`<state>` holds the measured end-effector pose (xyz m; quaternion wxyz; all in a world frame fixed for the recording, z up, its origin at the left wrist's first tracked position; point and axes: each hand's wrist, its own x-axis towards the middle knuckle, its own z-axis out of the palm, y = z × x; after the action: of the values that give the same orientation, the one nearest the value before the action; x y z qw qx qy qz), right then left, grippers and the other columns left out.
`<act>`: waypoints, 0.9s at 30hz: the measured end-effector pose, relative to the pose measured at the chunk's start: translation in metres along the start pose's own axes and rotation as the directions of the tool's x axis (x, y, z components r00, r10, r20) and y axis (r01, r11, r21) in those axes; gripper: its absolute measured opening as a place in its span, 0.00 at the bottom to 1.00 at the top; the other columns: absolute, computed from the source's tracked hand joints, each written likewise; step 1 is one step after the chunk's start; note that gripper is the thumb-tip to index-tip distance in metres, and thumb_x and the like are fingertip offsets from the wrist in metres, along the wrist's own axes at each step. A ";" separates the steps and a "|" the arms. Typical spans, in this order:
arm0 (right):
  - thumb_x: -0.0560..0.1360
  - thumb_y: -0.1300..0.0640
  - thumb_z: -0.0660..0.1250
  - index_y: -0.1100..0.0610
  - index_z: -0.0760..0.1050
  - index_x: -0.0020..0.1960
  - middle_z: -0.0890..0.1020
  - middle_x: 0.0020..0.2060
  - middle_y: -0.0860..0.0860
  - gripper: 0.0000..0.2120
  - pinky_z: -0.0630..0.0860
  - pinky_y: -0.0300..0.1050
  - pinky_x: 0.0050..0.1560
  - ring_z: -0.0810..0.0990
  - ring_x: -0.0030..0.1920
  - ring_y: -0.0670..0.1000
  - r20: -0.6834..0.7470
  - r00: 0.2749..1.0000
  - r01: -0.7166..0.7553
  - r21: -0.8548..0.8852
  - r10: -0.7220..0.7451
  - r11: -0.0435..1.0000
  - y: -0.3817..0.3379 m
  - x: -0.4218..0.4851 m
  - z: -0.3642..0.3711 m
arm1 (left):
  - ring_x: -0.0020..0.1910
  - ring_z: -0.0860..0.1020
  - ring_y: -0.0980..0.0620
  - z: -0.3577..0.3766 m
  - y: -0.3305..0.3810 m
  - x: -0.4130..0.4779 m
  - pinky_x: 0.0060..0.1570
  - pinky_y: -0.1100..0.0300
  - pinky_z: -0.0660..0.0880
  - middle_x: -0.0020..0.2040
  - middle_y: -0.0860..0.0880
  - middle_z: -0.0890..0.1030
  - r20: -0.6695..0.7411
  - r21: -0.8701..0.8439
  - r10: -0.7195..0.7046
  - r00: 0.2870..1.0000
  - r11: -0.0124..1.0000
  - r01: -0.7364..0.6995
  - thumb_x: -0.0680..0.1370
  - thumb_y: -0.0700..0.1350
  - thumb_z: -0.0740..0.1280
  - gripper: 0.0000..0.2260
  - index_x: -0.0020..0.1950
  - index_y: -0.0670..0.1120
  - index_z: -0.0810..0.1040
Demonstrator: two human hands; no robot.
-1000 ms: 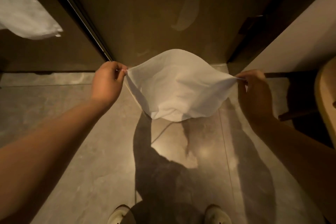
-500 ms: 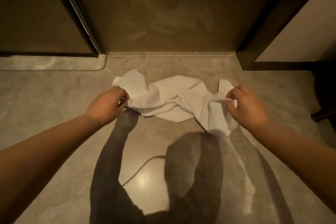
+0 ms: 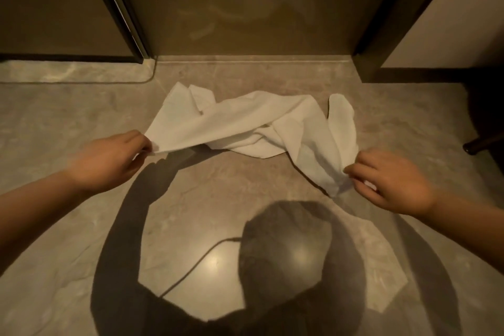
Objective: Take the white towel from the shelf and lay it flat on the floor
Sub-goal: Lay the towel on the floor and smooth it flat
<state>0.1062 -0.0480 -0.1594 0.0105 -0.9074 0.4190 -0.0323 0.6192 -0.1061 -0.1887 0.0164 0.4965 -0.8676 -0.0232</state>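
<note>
Head view: white towel (image 3: 253,125) lies crumpled on floor (image 3: 81,226) at twelve o'clock; left hand (image 3: 109,157) and right hand (image 3: 392,180) pinch its near corners.

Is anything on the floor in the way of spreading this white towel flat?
Nothing visible does. Left hand and right hand pinch the white towel; the floor around it shows only shadows; a dark furniture leg stands apart.

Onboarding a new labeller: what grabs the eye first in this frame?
The white towel lies bunched and twisted on the grey floor, mid-frame, in front of a dark glossy panel. The left hand pinches its near left corner and the right hand pinches its near right corner. Below them, the person's shadow falls across the shiny surface.
</note>
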 end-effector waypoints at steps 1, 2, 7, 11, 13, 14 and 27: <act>0.77 0.51 0.58 0.58 0.80 0.47 0.78 0.38 0.55 0.15 0.75 0.50 0.34 0.77 0.36 0.55 0.073 0.995 0.074 -0.008 -0.073 0.997 0.002 -0.008 0.002 | 0.32 0.72 0.54 0.003 -0.002 -0.008 0.23 0.64 0.66 0.43 0.50 0.79 0.019 0.006 0.004 1.000 1.000 -0.004 0.72 0.43 0.70 0.09 0.48 0.51 0.73; 0.77 0.51 0.57 0.57 0.79 0.47 0.78 0.38 0.55 0.15 0.76 0.50 0.34 0.77 0.36 0.55 0.136 0.984 0.120 -0.005 -0.118 0.993 0.003 -0.016 0.004 | 0.32 0.72 0.53 0.006 -0.004 -0.014 0.25 0.61 0.68 0.42 0.50 0.78 0.043 0.009 -0.003 0.999 1.000 0.003 0.72 0.44 0.70 0.08 0.47 0.51 0.74; 0.79 0.49 0.51 0.53 0.78 0.47 0.77 0.40 0.52 0.18 0.75 0.45 0.34 0.75 0.36 0.52 0.269 0.951 0.162 -0.011 -0.154 0.987 0.006 -0.043 0.023 | 0.38 0.73 0.51 0.026 0.000 -0.032 0.33 0.57 0.72 0.42 0.51 0.77 0.225 0.082 -0.049 0.973 0.996 0.031 0.74 0.48 0.66 0.03 0.45 0.51 0.75; 0.79 0.44 0.47 0.50 0.76 0.50 0.77 0.44 0.49 0.21 0.74 0.44 0.39 0.76 0.42 0.50 0.431 0.900 0.074 0.010 -0.071 0.997 0.007 -0.040 0.040 | 0.43 0.73 0.52 0.036 0.015 -0.028 0.40 0.58 0.72 0.46 0.51 0.78 0.321 0.112 -0.057 0.945 0.993 0.022 0.76 0.50 0.63 0.04 0.48 0.52 0.74; 0.79 0.41 0.48 0.50 0.75 0.49 0.77 0.45 0.49 0.20 0.73 0.45 0.42 0.76 0.44 0.50 0.488 0.872 0.023 0.014 -0.027 1.000 0.003 -0.030 0.045 | 0.46 0.74 0.52 0.035 0.025 -0.018 0.42 0.61 0.70 0.49 0.52 0.78 0.390 0.186 -0.070 0.918 0.983 -0.004 0.77 0.51 0.61 0.06 0.51 0.52 0.74; 0.78 0.40 0.48 0.50 0.75 0.47 0.76 0.43 0.48 0.21 0.73 0.46 0.41 0.76 0.42 0.50 0.474 0.880 -0.033 0.021 0.019 0.999 0.001 -0.023 0.046 | 0.46 0.74 0.53 0.033 0.031 -0.012 0.42 0.61 0.70 0.49 0.52 0.77 0.412 0.213 -0.094 0.906 0.977 0.005 0.77 0.52 0.60 0.06 0.52 0.53 0.73; 0.73 0.44 0.67 0.56 0.73 0.59 0.79 0.55 0.54 0.20 0.72 0.46 0.49 0.77 0.53 0.56 0.400 0.430 -0.896 0.301 0.810 0.327 0.015 0.071 0.082 | 0.55 0.72 0.41 0.046 0.128 0.113 0.43 0.48 0.72 0.61 0.41 0.71 0.145 -0.036 -0.147 0.978 0.987 0.154 0.76 0.51 0.65 0.21 0.65 0.41 0.67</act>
<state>0.1462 -0.1129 -0.2388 0.2836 -0.5143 0.8082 -0.0424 0.4498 -0.1377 -0.2266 -0.0357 0.5574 -0.8256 -0.0801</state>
